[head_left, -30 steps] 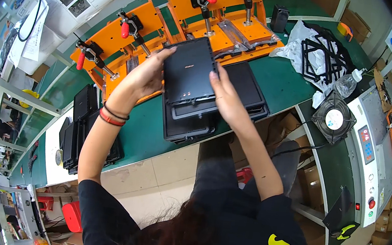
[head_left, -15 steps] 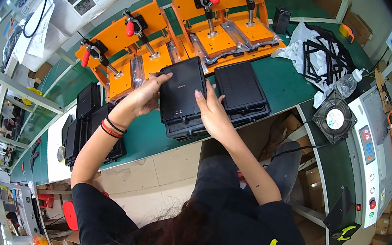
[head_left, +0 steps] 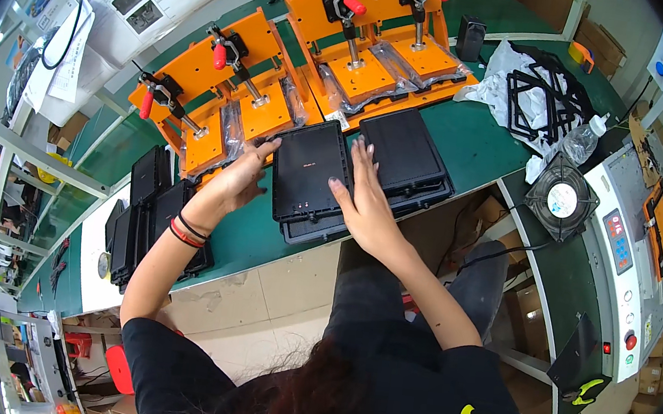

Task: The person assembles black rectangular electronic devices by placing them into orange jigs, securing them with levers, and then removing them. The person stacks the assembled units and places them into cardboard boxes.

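A flat black rectangular case (head_left: 309,168) lies on another black piece at the front of the green table. At its left edge is my left hand (head_left: 242,176), fingers apart and loosely curved, the fingertips close to the case's side; whether they touch it I cannot tell. My right hand (head_left: 369,211) rests open along the case's right edge, fingers stretched forward and thumb over the near right corner. Just right of it lies a second stack of black cases (head_left: 403,151), close to my right fingertips.
Orange clamp fixtures (head_left: 362,84) with red-handled toggle clamps stand behind the cases. More black cases (head_left: 151,178) are piled at the left. White plastic with black frames (head_left: 536,99) lies back right, near a fan (head_left: 561,199) and a control panel (head_left: 620,240).
The top case has come down to rest on the piece beneath it. My left hand has loosened from its edge, and my right fingers have straightened and flattened along its side.
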A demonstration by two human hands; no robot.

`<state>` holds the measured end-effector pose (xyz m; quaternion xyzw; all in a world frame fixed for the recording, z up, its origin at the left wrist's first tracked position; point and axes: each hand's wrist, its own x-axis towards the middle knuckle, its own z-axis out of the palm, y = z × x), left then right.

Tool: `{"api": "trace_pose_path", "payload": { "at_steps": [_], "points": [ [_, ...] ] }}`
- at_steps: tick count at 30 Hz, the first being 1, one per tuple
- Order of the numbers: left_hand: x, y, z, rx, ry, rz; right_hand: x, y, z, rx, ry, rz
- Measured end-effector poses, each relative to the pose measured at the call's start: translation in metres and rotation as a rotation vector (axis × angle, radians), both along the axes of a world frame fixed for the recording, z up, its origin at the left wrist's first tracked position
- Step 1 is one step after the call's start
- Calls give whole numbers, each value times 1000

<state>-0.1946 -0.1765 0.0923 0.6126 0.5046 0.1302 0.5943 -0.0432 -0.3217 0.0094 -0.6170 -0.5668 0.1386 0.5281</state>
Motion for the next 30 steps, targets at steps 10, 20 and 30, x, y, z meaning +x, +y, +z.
{"api": "trace_pose_path", "payload": {
  "at_steps": [10,20,30],
  "points": [
    [44,64,-13,896,100,-554,-51,-37,-9,161,-817,-240],
    [42,43,-8,691,364,-633,-73,-15,-20,43,-792,-317],
    [43,18,8,1093,388,-553,-55,-51,-4,156,-504,-114]
  ]
}}
